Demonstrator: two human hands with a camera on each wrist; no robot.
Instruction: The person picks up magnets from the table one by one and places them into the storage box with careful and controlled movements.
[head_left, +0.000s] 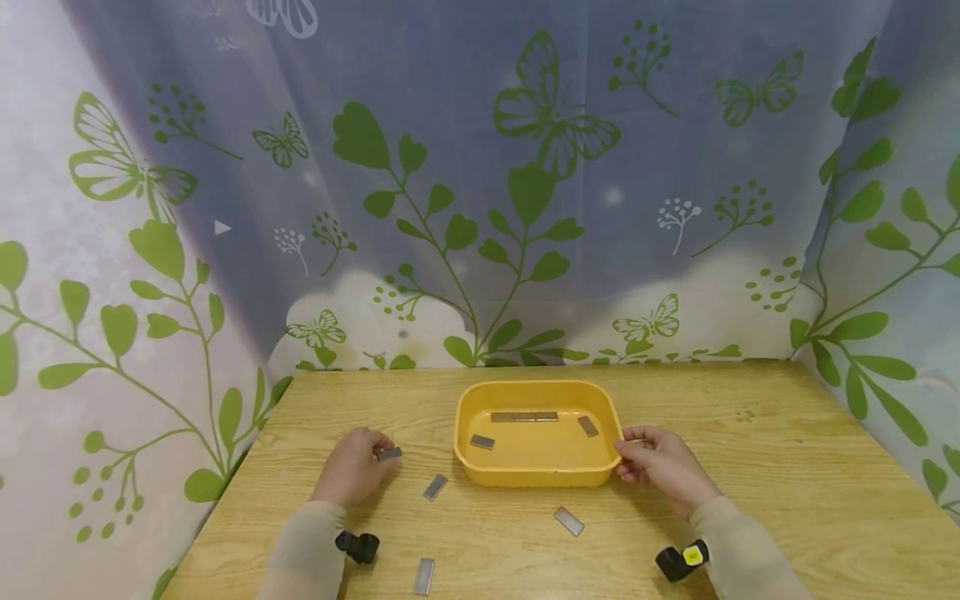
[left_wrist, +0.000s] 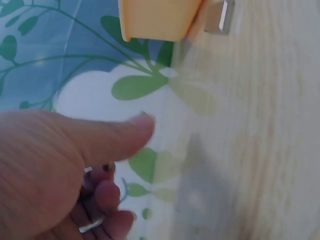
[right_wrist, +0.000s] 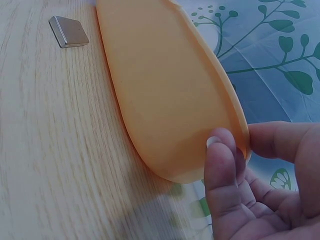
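Note:
A yellow plastic tub [head_left: 536,477] stands on the wooden table. My right hand [head_left: 663,465] pinches its right rim, with the thumb and fingers on either side of the wall in the right wrist view. Left of the tub, my left hand [head_left: 354,468] holds a small flat silver metal block [head_left: 388,454] at its fingertips. The left wrist view mostly hides that block behind the hand. Inside the tub, more such blocks form a row [head_left: 524,417] along the far side. One loose block [head_left: 482,442] lies at the left of the tub and another block [head_left: 587,427] at the right.
Three blocks lie on the table: one block [head_left: 435,487] left of the tub's front corner, one block [head_left: 569,522] in front of it, and one block [head_left: 423,577] near the bottom of the head view. A leaf-and-butterfly curtain [head_left: 450,208] hangs behind the table [head_left: 720,417].

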